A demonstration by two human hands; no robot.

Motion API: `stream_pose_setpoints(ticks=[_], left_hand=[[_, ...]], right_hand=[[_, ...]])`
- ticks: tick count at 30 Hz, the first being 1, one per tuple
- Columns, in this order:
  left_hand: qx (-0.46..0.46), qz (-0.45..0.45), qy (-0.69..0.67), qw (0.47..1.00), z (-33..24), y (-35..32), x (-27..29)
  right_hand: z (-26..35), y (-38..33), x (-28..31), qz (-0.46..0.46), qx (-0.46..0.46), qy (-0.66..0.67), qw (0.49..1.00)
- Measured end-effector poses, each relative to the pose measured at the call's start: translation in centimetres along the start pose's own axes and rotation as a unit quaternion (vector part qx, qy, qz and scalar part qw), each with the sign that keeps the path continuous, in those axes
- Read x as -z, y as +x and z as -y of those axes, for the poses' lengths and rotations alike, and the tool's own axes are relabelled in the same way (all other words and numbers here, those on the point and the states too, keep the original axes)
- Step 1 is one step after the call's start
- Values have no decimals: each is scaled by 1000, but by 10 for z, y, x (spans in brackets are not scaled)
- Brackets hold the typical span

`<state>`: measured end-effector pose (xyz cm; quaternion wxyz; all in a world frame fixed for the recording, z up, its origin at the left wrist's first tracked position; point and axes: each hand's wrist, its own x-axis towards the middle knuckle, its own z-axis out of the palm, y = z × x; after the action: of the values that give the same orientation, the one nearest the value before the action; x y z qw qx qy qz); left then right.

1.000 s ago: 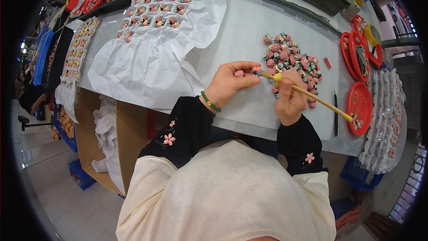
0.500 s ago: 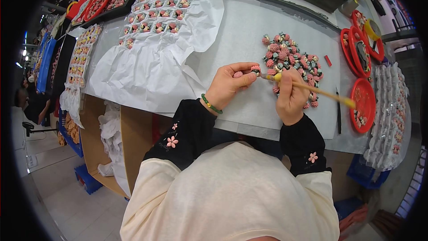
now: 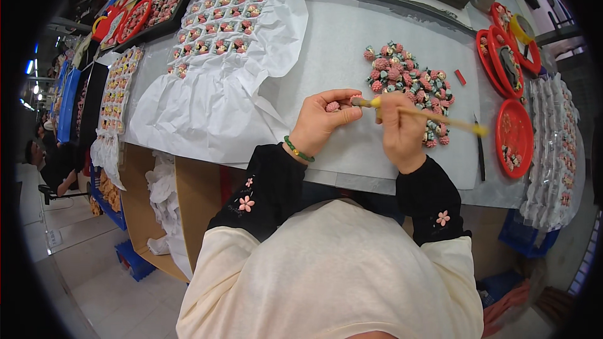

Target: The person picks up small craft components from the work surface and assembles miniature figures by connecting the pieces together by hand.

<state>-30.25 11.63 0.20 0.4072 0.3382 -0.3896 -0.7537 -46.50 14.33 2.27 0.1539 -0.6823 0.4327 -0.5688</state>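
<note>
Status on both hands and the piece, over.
Left hand: pinching small bumpy pink figurine, second bumpy pink piece within grasp. Right hand: gripping slender tan yellow-banded brush. Brush tip partly hides figurine.

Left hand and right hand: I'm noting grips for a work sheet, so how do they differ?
The left hand holds small pink pieces, while the right hand grips a long-handled tool. A green bracelet circles the left hand's wrist; none shows at the right hand's. Both hands are bare and come out of black sleeves with pink flowers.
</note>
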Motion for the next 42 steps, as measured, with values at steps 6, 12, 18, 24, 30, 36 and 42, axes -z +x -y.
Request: stream_pose_setpoints(ticks=[6,12,18,24,30,36,42], left_hand=[[-5,-11,-2,1000,-3,-1,-2],[-3,18,9,1000,-3,1,-3],[-8,-6,-19,1000,2,3,-3],[0,-3,-30,1000,0,3,1],[-5,0,-34,999,-1,0,2],[0,-3,-52,999,0,5,-5],[10,-19,-55,998,-7,-1,-3]], right_hand=[[-3,-1,6,-54,-93,-22,994],[-4,3,8,-94,-5,-10,996],[5,19,31,-15,106,-105,989],[-8,66,126,79,106,-316,940],[-73,90,182,265,90,-480,831],[-83,74,192,270,-31,-493,826],[-38,16,175,173,-128,-413,885]])
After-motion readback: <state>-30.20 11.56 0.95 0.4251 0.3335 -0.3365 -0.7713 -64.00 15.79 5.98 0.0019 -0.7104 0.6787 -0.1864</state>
